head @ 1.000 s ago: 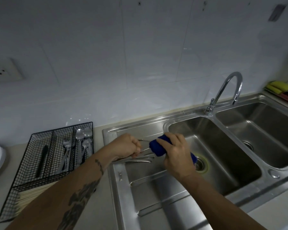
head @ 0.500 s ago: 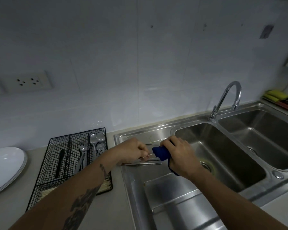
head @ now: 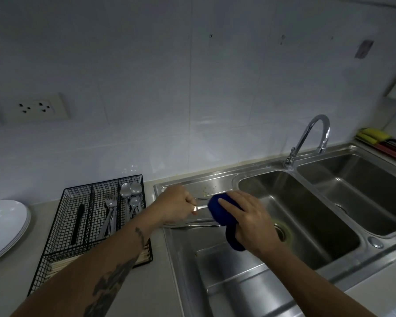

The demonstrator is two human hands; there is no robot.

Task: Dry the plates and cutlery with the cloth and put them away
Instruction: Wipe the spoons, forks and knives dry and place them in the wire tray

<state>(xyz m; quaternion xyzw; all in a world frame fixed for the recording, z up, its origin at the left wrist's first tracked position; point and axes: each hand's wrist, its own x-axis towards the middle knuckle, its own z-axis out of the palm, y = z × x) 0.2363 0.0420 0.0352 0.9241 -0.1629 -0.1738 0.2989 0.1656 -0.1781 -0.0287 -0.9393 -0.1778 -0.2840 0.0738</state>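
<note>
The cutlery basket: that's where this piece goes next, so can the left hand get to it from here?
Probably yes. The left hand grips the piece of cutlery right beside the cutlery basket, whose top is open, with nothing between them.

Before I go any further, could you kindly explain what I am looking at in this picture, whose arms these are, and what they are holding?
There is no machine here: a person wears a wide-angle camera on the head, looking down at their own arms over a kitchen counter. The left hand grips the handle of a piece of cutlery; which kind I cannot tell, as its other end is wrapped in the blue cloth that the right hand holds around it. More cutlery lies on the draining board of the steel sink beneath. On the counter to the left stands a black wire tray holding forks and spoons, and beside it white plates. A tap rises behind the basins.
</note>
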